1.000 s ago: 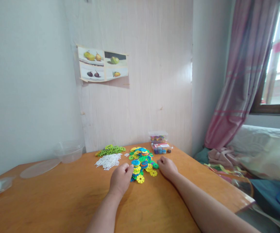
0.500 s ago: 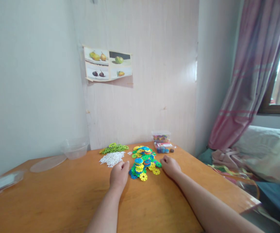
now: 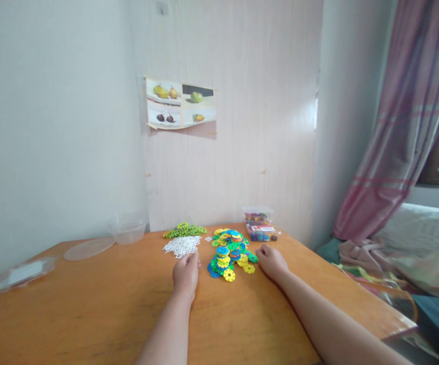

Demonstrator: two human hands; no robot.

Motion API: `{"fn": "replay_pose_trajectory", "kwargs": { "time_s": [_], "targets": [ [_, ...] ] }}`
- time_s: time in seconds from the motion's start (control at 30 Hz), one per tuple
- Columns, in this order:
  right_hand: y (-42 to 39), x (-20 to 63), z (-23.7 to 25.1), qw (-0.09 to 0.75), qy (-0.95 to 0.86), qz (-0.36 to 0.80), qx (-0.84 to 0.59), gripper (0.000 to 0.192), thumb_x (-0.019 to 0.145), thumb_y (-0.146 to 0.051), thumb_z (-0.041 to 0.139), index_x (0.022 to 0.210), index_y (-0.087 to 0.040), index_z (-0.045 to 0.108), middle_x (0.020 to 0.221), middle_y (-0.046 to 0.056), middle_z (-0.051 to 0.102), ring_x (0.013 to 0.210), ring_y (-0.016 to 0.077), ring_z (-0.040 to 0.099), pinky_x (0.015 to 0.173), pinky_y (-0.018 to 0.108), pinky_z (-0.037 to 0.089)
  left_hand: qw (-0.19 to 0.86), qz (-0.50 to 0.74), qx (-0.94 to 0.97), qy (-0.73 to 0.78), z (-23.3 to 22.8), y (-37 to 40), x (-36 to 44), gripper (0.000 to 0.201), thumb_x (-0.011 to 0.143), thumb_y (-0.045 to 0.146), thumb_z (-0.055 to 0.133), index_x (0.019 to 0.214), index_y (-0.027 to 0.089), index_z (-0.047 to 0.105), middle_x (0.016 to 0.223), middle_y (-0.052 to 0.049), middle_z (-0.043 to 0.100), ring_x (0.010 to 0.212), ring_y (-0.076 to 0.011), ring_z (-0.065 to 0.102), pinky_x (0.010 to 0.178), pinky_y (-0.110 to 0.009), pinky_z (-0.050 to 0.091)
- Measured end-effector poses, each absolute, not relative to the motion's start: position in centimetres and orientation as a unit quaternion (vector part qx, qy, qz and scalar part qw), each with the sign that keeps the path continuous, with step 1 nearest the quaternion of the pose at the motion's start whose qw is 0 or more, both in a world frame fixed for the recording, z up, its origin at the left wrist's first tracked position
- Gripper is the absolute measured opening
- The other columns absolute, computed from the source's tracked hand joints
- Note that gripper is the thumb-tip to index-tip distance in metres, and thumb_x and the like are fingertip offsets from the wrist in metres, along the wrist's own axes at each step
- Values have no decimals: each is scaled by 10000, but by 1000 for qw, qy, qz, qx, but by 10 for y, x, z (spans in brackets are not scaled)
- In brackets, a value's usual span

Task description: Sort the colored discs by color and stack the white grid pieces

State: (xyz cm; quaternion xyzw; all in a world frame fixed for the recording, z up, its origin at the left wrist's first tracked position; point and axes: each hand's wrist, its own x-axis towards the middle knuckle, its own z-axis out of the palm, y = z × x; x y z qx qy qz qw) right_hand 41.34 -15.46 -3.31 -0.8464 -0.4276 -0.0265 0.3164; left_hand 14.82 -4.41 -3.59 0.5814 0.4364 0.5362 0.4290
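Head view: left hand (image 3: 186, 274) rests on the wooden table (image 3: 90, 304), fingers curled together; whether it holds anything cannot be told. Right hand (image 3: 271, 261), loosely curled, touches the pile of coloured snowflake discs (image 3: 230, 251) lying between both hands. White pieces (image 3: 182, 246) lie just beyond the left hand.

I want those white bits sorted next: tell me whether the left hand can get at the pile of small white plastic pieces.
Probably yes: the left hand rests just short of the white pieces, with only bare wooden table between.
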Motion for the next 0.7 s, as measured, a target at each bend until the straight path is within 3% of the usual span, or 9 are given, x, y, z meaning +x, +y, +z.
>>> {"fn": "replay_pose_trajectory", "kwargs": {
  "time_s": [0.7],
  "targets": [
    [-155, 420, -36, 305, -461, -5, -833, 326, 874, -441, 405, 665, -212, 507, 704, 51, 625, 682, 184, 567, 546, 259, 286, 458, 558, 568, 395, -51, -43, 152, 305, 743, 457, 541, 605, 185, 534, 561, 9, 558, 539, -127, 521, 525, -223, 380]
  ]
}}
